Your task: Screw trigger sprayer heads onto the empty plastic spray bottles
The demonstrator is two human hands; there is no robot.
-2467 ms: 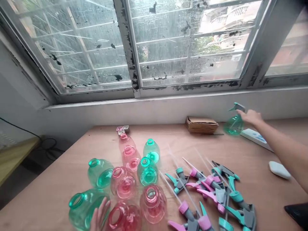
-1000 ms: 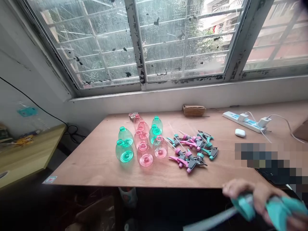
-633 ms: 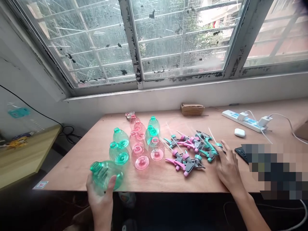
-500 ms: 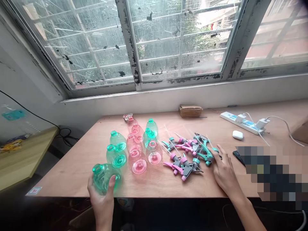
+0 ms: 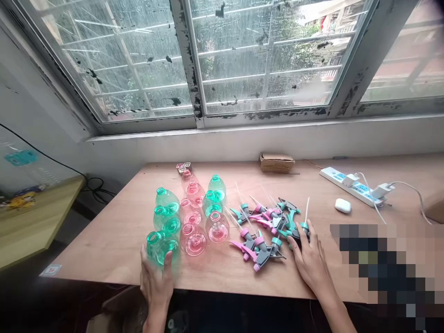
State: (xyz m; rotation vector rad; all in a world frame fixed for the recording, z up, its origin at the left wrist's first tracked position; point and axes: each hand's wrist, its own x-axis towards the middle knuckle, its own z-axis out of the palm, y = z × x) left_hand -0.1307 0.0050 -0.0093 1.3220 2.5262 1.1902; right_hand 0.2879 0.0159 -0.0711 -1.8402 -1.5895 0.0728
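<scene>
In the head view my left hand point(image 5: 156, 273) is wrapped round a clear green plastic bottle point(image 5: 163, 249), thumb on its right side. The bottle has no cap and is at the table's front edge, beside the other green bottles point(image 5: 165, 219) and the pink bottles point(image 5: 192, 240). My right hand point(image 5: 312, 259) has its fingers closed round a trigger sprayer point(image 5: 304, 227) with a teal collar, its straw pointing up. Part of that sprayer is hidden by the fingers. To its left lies a pile of pink, grey and teal trigger sprayers point(image 5: 260, 249).
Toward the back are a cardboard box point(image 5: 276, 163) and a small stack of patterned boxes point(image 5: 183, 167). A power strip point(image 5: 350, 185) with plugged-in chargers and a white earbud case point(image 5: 342, 206) are at the right. The window wall point(image 5: 222, 141) bounds the table behind.
My left hand has moved the green bottle rightward, close to the other bottles. My right hand has drawn slightly back and left, and a sprayer's straw now stands upright at its fingers.
</scene>
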